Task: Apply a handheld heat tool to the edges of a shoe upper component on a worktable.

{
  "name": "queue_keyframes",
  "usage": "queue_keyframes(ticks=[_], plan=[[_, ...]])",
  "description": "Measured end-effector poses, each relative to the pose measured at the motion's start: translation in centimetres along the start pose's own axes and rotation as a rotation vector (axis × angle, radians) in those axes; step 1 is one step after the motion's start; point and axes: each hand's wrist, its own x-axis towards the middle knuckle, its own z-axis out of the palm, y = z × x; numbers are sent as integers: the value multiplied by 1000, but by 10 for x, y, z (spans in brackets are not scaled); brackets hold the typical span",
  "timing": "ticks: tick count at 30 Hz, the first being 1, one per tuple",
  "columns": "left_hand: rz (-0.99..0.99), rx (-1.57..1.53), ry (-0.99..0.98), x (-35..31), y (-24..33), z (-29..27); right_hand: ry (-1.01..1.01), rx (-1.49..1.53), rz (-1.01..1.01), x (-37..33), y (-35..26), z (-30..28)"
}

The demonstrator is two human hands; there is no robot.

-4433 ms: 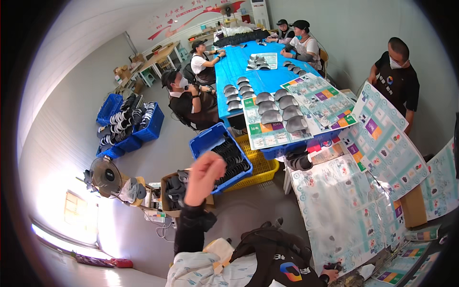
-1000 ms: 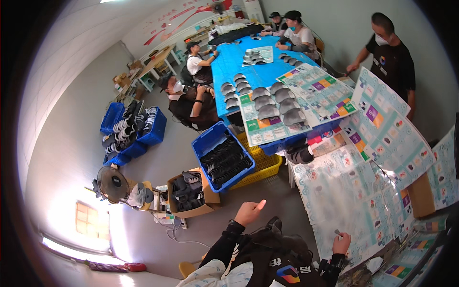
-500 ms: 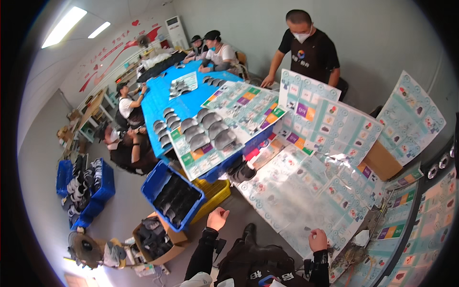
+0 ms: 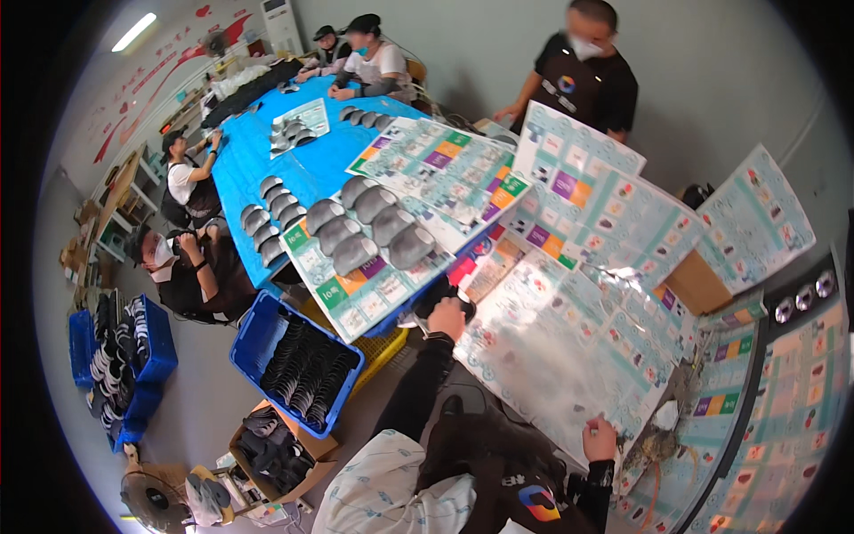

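My left hand (image 4: 447,318) reaches forward to the near corner of the blue table, its fingers curled round a dark curved piece (image 4: 467,307). The hand covers most of that piece. My right hand (image 4: 600,439) is over the near right part of a sheet-covered work surface (image 4: 534,356), fingers loosely curled with nothing visible in them. Beyond my left hand, several grey shell-shaped pieces (image 4: 338,236) lie in rows on a printed board (image 4: 356,298). A dusty whitish patch marks the work surface between my hands.
A blue crate (image 4: 245,343) of stacked dark pieces stands left, over a yellow crate (image 4: 378,356), near a cardboard box (image 4: 311,445). Printed boards (image 4: 614,214) stand upright behind the work surface. One person (image 4: 587,76) stands beyond them; others sit round the blue table (image 4: 258,160).
My left hand has moved forward and right, from beside the blue crate to the dark pieces at the table corner. My right hand stays near the work surface. The view has shifted right.
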Motion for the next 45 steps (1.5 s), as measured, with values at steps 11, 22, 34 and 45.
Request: queue_keyframes(ticks=[11, 22, 34, 45], plan=[[-39, 47, 114, 56, 0, 85, -332, -186, 193, -24, -45, -2], [-47, 241, -237, 81, -8, 71, -357, -150, 143, 7, -76, 7], [5, 316, -114, 93, -11, 72, -273, -149, 45, 13, -108, 12], [276, 94, -7, 37, 3, 31, -303, -194, 45, 7, -90, 15]])
